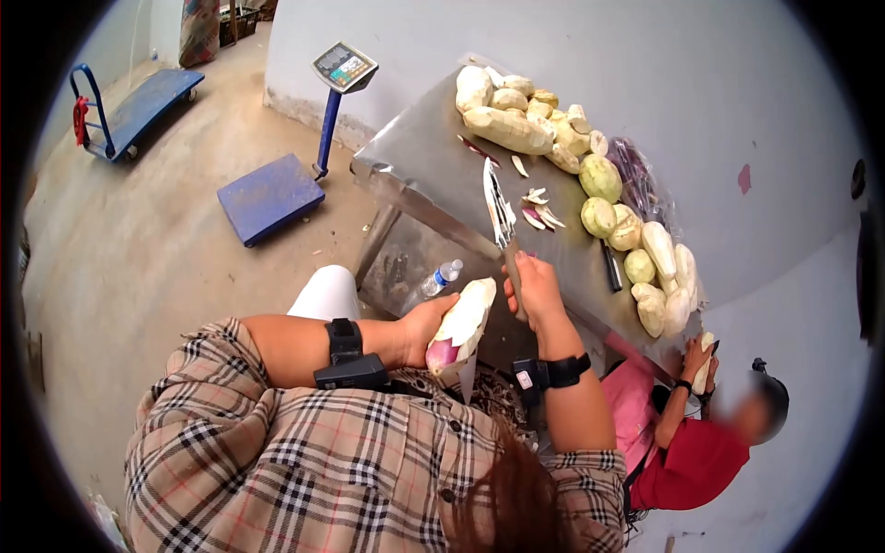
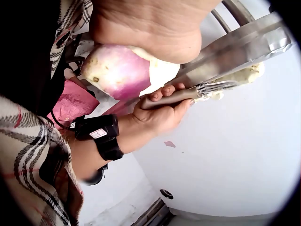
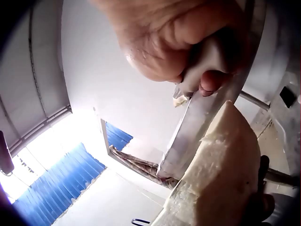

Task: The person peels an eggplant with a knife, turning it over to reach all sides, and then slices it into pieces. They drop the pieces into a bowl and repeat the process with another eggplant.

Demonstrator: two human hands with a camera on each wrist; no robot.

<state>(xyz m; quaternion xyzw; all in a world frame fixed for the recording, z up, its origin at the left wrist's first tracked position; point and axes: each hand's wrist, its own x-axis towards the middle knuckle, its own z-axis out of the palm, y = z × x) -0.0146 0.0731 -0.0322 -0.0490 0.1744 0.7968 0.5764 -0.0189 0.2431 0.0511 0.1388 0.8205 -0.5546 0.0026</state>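
Plaid shirt (image 1: 304, 442) of the person fills the lower part of the head view, and a black device is strapped on each wrist. Just in front of the shirt, the left hand (image 1: 421, 329) holds a purple-skinned vegetable (image 1: 467, 309), with its fingers curled around the side. The vegetable is mostly peeled to white; purple skin is seen at the end nearest to the body.

To its right, the right hand (image 1: 536, 288) grips a knife (image 1: 499, 210) by the handle, fingers closed round it. The blade points away from the body, apart from the vegetable.

A plastic bottle (image 1: 441, 277) shows, tilted, below the near edge of the metal table (image 1: 429, 152). On this table, peel strips (image 1: 544, 217) lie near the blade. Behind them, pale peeled vegetables (image 1: 507, 130) form a long row along the wall. By the right end of the table, a second person (image 1: 696, 465) in red top holds a pale vegetable.

Farther to the left, a blue platform scale (image 1: 272, 198) stands on the floor, and beyond it, a blue platform cart (image 1: 143, 112).
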